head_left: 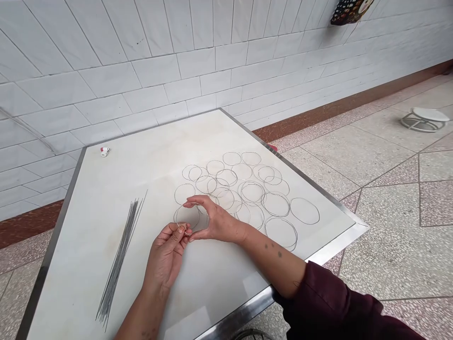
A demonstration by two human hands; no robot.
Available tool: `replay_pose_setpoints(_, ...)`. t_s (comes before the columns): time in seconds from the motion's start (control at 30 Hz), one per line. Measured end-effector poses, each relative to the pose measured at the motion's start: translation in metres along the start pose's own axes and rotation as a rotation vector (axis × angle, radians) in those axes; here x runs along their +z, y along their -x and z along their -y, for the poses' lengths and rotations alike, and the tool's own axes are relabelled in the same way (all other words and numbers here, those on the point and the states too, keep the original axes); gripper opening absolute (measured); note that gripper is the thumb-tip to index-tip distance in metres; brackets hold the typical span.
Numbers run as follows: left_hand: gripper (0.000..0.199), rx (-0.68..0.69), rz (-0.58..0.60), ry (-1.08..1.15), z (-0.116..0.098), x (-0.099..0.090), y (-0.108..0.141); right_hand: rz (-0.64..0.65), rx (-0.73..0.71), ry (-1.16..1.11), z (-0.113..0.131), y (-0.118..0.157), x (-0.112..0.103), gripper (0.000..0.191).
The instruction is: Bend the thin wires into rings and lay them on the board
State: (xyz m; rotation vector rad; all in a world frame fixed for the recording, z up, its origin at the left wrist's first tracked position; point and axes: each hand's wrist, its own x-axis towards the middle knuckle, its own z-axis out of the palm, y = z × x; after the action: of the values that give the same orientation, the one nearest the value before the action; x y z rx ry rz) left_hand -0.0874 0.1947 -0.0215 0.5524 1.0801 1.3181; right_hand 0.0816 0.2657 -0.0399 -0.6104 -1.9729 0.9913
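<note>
Both my hands hold one thin wire ring above the white table. My left hand pinches the ring's near edge between thumb and fingertips. Curved around its right side, my right hand has its fingers at the far edge and its thumb at the near edge. Many similar wire rings lie on the table, several overlapping, beyond and to the right of my hands. A bundle of straight thin wires rests to the left of my left hand.
A small red and white object sits near the table's far left corner. Behind the table stands a white tiled wall. A round stool is on the floor at the right, and a dark patterned item hangs at the top right.
</note>
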Motion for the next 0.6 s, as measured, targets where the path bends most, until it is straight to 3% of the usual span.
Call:
replay_pose_setpoints(0.3, 0.018, 0.009, 0.005, -0.226, -0.012, -0.006, 0.0, 0.091, 0.031, -0.015, 0.0, 0.001, 0.0, 0.09)
replay_pose_setpoints(0.6, 0.022, 0.059, -0.017, -0.338, -0.019, -0.023, -0.011, 0.142, 0.086, -0.031, 0.004, 0.001, 0.0, 0.086)
